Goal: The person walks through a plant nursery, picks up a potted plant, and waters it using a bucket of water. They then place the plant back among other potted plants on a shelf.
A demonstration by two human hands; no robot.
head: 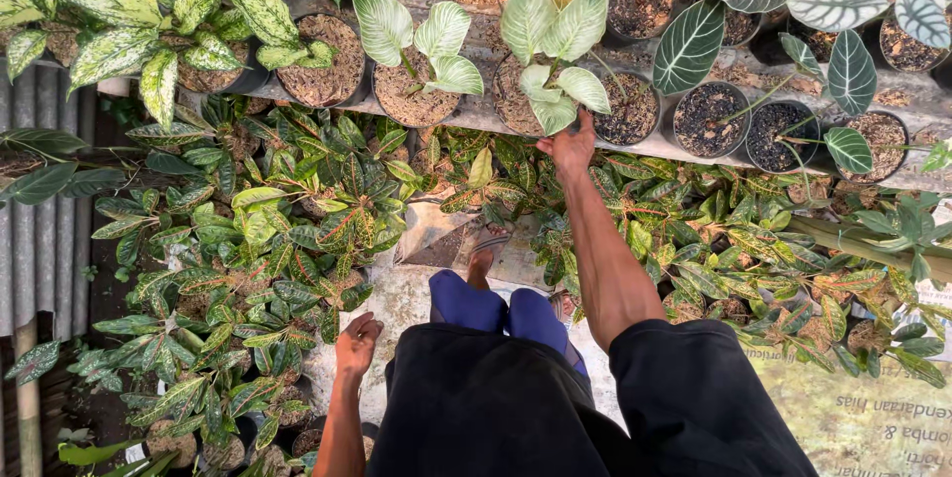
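Note:
My right hand point(569, 148) reaches forward to a potted plant with pale green leaves point(551, 41) on the raised shelf, its fingers on a lower leaf point(555, 112) of that plant. My left hand point(355, 341) hangs low at my side, fingers loosely curled and holding nothing, just beside the low green-and-red leafy plants point(297, 209). My legs in blue trousers and one sandalled foot point(483, 257) show below, on a pale patch of ground.
A shelf point(476, 118) carries several black pots: speckled-leaf plants point(149, 11) at left, dark white-veined leaves point(793, 1) at right. Dense low foliage point(754, 249) fills the ground on both sides. Corrugated sheet point(45, 239) stands at far left; a printed banner point(873, 417) lies bottom right.

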